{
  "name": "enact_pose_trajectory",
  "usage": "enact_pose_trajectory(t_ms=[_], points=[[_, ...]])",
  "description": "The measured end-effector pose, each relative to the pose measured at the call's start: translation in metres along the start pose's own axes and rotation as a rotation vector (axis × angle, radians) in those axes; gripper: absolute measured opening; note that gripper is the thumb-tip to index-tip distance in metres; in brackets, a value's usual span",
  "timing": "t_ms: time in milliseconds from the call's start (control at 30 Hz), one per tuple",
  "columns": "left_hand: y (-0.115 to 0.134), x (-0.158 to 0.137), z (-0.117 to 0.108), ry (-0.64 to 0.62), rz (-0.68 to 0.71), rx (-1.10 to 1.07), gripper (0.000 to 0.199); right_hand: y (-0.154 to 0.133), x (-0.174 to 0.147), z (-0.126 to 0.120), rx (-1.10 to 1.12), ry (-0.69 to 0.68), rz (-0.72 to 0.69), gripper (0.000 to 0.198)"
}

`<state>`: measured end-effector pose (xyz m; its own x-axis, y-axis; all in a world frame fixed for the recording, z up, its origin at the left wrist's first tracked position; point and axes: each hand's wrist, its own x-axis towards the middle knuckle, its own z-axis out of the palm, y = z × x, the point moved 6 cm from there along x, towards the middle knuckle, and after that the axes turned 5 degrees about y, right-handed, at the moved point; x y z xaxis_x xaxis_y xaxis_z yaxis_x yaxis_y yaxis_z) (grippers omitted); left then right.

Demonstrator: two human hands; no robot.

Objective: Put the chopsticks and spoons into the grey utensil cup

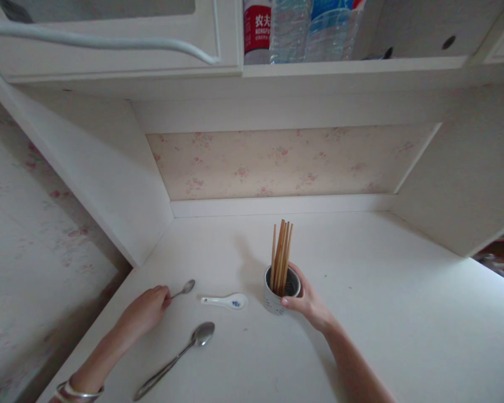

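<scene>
My left hand point(153, 303) is closed on the handle end of a small metal teaspoon point(188, 287), whose bowl points away to the right. To the right of it a white ceramic soup spoon point(229, 301) with a blue motif lies on the table. Nearer to me rests a larger metal spoon point(203, 333), its long handle running toward the lower left. My right hand point(306, 301) wraps round the right side of a light grey utensil holder point(274, 303). Several wooden chopsticks point(281, 257) stand upright in the holder, leaning slightly.
The white tabletop point(382, 313) is bounded by a left side panel point(105, 179) and a right side panel point(466, 184). Overhead, an open shelf holds plastic bottles point(292, 31) beside a cabinet door point(121, 56). Floral wallpaper point(285, 162) covers the back.
</scene>
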<state>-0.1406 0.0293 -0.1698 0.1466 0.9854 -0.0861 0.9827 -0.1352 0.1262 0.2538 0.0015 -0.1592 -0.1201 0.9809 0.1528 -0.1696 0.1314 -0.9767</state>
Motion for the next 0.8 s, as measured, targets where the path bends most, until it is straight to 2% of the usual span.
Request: enact_pose_trajectory(t_ms=[100,233,300,367,433,500,567,633,733,800], points=[[0.000,0.008,-0.014,0.041,-0.036,-0.027,0.022,0.001,0.000,0.001,0.020,-0.003,0.007,0.084],[0.021,0.019,-0.065,0.193,-0.058,-0.232,0.023,0.001,0.001,0.001,0.023,-0.007,0.006,0.085],[0.045,0.021,-0.096,0.286,-0.047,-0.406,0.027,0.001,0.001,0.000,0.021,-0.002,0.006,0.085],[0.078,0.018,-0.125,0.345,0.006,-0.643,0.038,0.001,0.001,0.000,0.022,0.004,0.009,0.085],[0.114,0.014,-0.145,0.355,0.039,-0.886,0.044,0.001,0.001,0.000,0.027,0.002,0.008,0.085],[0.149,0.011,-0.157,0.363,0.083,-1.091,0.038,0.000,0.001,0.000,0.032,-0.002,-0.001,0.085],[0.181,0.011,-0.161,0.360,0.138,-1.245,0.032,-0.002,0.001,0.001,0.033,-0.007,-0.009,0.085],[0.206,0.015,-0.154,0.331,0.153,-1.351,0.030,-0.004,0.001,0.002,0.032,-0.006,-0.014,0.085],[0.231,0.026,-0.127,0.248,0.139,-1.399,0.032,-0.005,0.002,0.002,0.044,-0.003,-0.008,0.084],[0.240,0.032,-0.104,0.215,0.137,-1.354,0.033,-0.006,0.002,0.003,0.057,-0.009,0.003,0.083]])
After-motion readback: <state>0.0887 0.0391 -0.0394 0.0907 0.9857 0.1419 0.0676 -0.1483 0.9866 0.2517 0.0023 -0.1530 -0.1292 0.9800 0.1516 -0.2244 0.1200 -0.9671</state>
